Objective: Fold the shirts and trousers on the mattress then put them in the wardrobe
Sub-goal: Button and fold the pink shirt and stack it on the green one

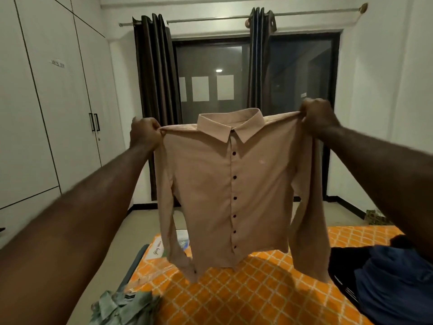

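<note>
A beige long-sleeved shirt (234,188) with dark buttons hangs in the air in front of me, buttoned, collar up, front facing me. My left hand (144,133) grips its left shoulder seam. My right hand (317,119) grips the other shoulder, a little higher. Both sleeves dangle down at the sides, their cuffs just above the orange patterned mattress (246,296). The white wardrobe (58,102) with two dark handles stands closed along the left wall.
A crumpled grey-green garment (121,308) lies at the mattress's near left corner. Dark blue and black clothes (386,282) are piled on its right side. Beyond are a tiled floor, a dark window with curtains (154,73), and a small patterned object (375,216) by the right wall.
</note>
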`<state>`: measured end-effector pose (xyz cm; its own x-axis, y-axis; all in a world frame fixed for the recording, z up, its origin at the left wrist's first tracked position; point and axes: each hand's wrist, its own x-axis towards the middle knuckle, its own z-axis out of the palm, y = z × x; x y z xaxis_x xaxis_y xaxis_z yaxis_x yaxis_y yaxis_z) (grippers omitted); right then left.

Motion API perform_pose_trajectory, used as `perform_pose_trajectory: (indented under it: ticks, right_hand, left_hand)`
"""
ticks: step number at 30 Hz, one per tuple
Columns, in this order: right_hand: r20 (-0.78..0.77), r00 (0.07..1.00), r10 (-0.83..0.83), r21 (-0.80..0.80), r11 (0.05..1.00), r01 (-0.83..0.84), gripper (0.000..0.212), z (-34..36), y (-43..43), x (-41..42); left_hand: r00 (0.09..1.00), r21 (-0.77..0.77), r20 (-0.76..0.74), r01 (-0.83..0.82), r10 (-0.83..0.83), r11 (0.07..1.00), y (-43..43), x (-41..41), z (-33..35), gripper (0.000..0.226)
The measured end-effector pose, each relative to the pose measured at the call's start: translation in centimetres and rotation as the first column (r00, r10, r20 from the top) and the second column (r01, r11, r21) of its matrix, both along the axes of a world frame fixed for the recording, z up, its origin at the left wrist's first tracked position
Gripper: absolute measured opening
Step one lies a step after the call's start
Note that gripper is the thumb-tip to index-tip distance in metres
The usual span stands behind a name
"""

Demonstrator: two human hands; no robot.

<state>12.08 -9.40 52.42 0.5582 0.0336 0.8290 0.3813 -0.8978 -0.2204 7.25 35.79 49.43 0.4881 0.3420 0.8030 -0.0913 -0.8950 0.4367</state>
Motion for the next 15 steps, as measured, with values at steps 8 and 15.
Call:
perform_pose_trajectory:
  ticks: [8, 15]
  right_hand:
    - [0.078, 0.997, -0.018, 0.028, 0.999, 0.016, 0.025, 1.9, 0.3, 0.4]
    - [0.007, 1.0, 0.003, 0.01, 1.0, -0.003, 0.025, 4.4, 1.0, 4.3]
  left_hand:
    - [0.994, -0.1, 0.019, -0.109, 0.111, 0.989, -1.1, 0.8, 1.2, 0.019]
    - [0.998, -0.286, -0.058, -0.046, 0.031, 0.957, -0.7, 5.4, 2.7, 0.02]
